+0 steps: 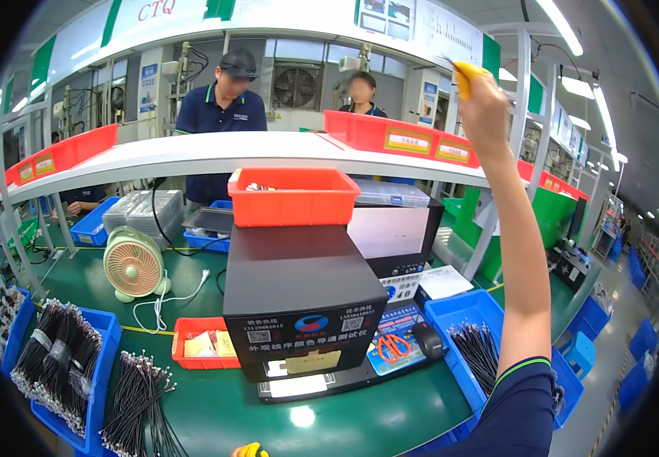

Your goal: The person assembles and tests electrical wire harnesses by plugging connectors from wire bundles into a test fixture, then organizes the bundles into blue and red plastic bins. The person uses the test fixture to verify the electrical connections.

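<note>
Right hand [485, 105]: hovering high, bunching together, cannot tell whether pinching anything | Left hand [252, 451]: showing only yellow-covered tips at lower edge, grip cannot be told | Black wire harnesses [137, 404]: lying on green tabletop [390, 415], left of left hand | Black tester [299, 278]: standing mid-table

There on the table [390, 415] stood the machine [299, 274], a bin [291, 209] right on top! Left of it sat a fan [133, 263]; right of the machine, scissors [392, 349] (a mouse [426, 340] just beside them), and farther right, cables [474, 354] in a tray [455, 309]!
</note>
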Tool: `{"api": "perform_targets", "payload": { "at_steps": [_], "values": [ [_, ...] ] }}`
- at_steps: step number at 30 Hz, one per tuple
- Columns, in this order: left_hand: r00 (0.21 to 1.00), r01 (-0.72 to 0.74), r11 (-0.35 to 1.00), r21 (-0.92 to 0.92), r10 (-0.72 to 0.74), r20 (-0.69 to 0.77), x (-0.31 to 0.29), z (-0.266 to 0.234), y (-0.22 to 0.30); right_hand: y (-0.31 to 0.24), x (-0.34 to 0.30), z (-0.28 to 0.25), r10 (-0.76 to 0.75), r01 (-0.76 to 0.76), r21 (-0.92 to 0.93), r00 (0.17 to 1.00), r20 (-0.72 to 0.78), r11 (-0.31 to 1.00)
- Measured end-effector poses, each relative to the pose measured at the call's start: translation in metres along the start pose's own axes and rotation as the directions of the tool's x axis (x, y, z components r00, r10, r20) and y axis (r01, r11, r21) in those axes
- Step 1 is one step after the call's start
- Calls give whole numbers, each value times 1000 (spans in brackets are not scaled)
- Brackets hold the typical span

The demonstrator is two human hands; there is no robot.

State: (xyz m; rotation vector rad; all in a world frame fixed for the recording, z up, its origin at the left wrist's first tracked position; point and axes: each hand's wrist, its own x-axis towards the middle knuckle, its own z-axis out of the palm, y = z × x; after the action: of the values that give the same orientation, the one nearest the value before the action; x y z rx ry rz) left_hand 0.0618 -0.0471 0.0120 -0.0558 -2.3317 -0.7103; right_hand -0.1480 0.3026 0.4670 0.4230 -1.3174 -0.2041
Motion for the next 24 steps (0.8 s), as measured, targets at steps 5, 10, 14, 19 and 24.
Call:
{"api": "perform_targets", "payload": {
  "at_steps": [5, 10, 14, 19, 24],
  "values": [
    [1000, 10, 1000, 1, -10, -16, -4, -2, -3, 33, -28, 78, 269, -237, -135, 912, 310, 962],
    [999, 18, 1000, 17, -19, 42, -5, -4, -5, -3, -75, 33, 167, -218, 113, 923, 347, 969],
    [988, 38, 997, -65, -27, 153, -1, -2, -20, -70, -113, -47, 287, -390, 77, 785, 550, 918],
    [977, 119, 973, 197, -150, 152, 52, -31, -52, -145, -184, -156, 332, -768, 162, 444, 832, 620],
    [937, 208, 825, 526, -322, 133, 92, -51, -114, -221, -227, -219, 197, -979, -58, -19, 980, 196]
  ]
}}
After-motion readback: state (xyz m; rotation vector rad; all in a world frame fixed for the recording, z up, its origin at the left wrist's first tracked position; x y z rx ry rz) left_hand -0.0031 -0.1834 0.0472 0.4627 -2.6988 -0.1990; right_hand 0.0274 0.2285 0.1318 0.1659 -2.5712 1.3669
